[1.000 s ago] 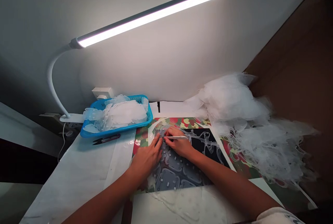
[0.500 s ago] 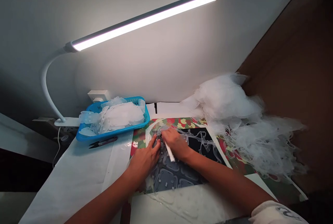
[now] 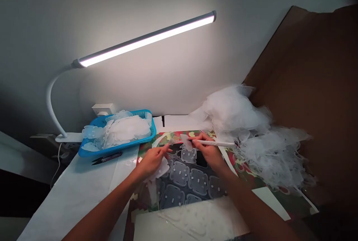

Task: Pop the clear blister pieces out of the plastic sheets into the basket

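Observation:
In my right hand [image 3: 211,153] is a slim white pen-like tool [image 3: 220,143], pointing back to the right. By its fingertips a frosted translucent piece [image 3: 186,142] stands lifted above the far edge of the dark sheet. Curled with its index finger stretched forward, my left hand [image 3: 152,162] has several thin translucent pieces [image 3: 162,169] tucked under its fingers. Between the hands lies the dark sheet [image 3: 201,159], bearing clear rounded shapes [image 3: 179,174] with small raised studs. The tool's tip is too small to make out.
A blue basket [image 3: 117,149] heaped with translucent pieces [image 3: 125,131] stands at the left, with thread snips [image 3: 106,158] before it. A pile of wispy translucent scraps [image 3: 271,159] lies right. A lit lamp [image 3: 148,39] hangs above; cardboard [image 3: 307,84] stands at the right.
My right hand has risen and moved right, off the sheet, with a translucent piece lifted at its fingertips. My left hand has drawn back left. Webbed scrap over the sheet has been pulled away.

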Motion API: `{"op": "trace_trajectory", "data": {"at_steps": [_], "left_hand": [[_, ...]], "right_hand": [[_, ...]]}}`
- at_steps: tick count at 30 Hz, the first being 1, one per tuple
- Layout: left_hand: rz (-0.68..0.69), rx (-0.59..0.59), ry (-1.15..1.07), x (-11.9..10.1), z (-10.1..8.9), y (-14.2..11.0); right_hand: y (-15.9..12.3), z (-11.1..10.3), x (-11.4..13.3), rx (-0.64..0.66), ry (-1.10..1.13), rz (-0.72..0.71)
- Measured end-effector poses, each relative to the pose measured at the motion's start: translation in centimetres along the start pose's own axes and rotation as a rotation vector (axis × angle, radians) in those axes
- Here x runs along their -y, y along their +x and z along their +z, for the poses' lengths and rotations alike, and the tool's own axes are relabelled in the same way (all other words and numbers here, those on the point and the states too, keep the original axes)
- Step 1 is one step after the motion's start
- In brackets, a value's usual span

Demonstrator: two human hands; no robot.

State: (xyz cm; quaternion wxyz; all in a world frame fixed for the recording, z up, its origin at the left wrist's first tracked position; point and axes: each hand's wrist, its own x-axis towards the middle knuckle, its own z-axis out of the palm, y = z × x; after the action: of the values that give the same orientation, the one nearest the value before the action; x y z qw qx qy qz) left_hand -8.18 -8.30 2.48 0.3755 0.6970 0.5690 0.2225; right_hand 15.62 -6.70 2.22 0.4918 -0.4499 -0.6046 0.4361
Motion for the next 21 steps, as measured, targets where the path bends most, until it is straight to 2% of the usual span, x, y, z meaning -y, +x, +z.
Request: {"op": "trace_trajectory", "data": {"at_steps": [2,4,8,11,15,18,21], "left_hand": [[-0.092,0.13,-0.309,0.0,0.1,1.0],[-0.122,0.2,-0.498,0.6,0.8,1.7],[-0.083,0.204,-0.676,1.9,2.2,1.8],[-0.033,0.171,-0.656,2.1,2.4,1.3],[-0.041,0.153,-0.631,1.7,2.4,0.7],[-0.052,0.118,-0.587,1.7,2.7,0.6],[-0.029,0.069,-0.473,1.6,3.0,0.4]], "right_hand": [[-1.4,1.5,1.1,0.205,-0.087,-0.019],[-1.8,2.3,1.5,0.318,-0.121,-0.013],[0.0,2.1,0.3,0.201,-0.045,0.059],[1.6,1.7,-1.0,0.272,-0.004,0.14],[1.8,2.0,-1.5,0.357,-0.022,0.197],[1.6,2.4,-1.4,0.355,-0.039,0.182],[2.1,2.5,-2.0,0.282,-0.118,0.135]]}}
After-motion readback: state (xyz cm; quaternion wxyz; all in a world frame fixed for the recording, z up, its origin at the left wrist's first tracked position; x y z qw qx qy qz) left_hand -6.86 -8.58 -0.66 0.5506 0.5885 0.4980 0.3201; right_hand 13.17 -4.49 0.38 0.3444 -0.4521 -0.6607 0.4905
